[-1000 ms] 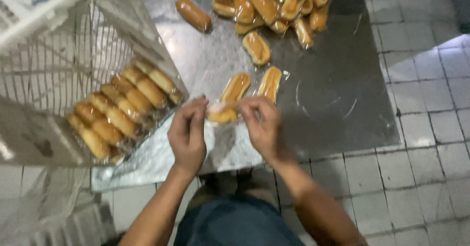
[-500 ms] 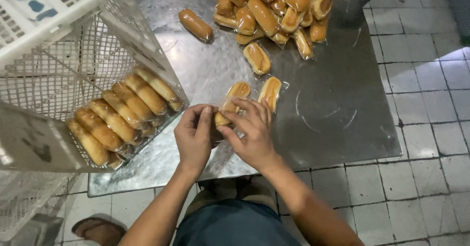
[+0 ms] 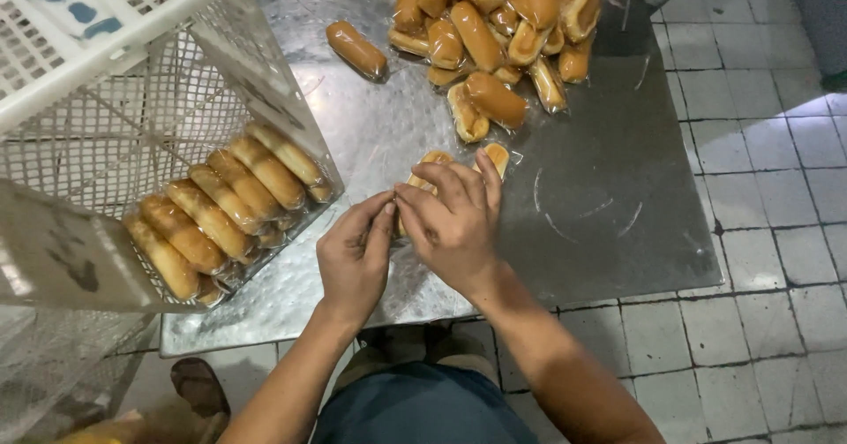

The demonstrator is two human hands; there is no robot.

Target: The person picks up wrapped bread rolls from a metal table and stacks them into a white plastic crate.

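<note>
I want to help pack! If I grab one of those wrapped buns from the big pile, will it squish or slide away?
Probably squishy: the wrapped buns in the pile look soft and puffy. Their clear wrap looks shiny, so they may slide on the smooth metal table. Their long rounded shape could also let one roll.

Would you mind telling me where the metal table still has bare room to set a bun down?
The metal table is bare right of the right hand, below the pile of wrapped buns. A narrower strip lies between the single bun and the white basket. The top centre is crowded.
</note>
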